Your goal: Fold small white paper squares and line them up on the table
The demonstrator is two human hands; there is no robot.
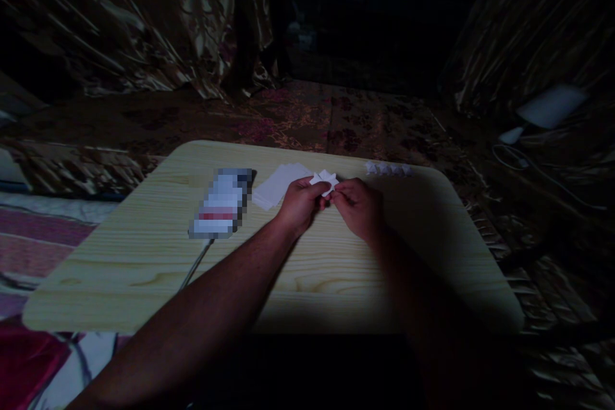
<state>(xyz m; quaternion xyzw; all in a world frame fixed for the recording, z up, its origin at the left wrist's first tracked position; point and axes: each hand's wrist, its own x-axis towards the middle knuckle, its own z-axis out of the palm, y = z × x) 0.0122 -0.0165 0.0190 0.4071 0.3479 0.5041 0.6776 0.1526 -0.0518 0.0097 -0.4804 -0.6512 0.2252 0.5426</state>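
Note:
A small piece of folded white paper (325, 179) with several pointed flaps is held up between my two hands over the table. My left hand (303, 202) is closed on it, the thumb lying across its front. At its right edge, my right hand (358, 205) pinches a point of the same paper between thumb and fingers. Just behind my left hand lies a loose stack of white paper sheets (278, 187). Beyond my right hand, several small folded white paper pieces (388, 169) sit in a row near the table's far edge.
The pale wooden table (158, 275) has rounded corners. On its left lies a blurred-out phone (221, 202) with a white cable (196, 264) running toward me. A white lamp (551, 106) stands at the right beyond the table. Patterned curtains (192, 19) hang behind in dim light.

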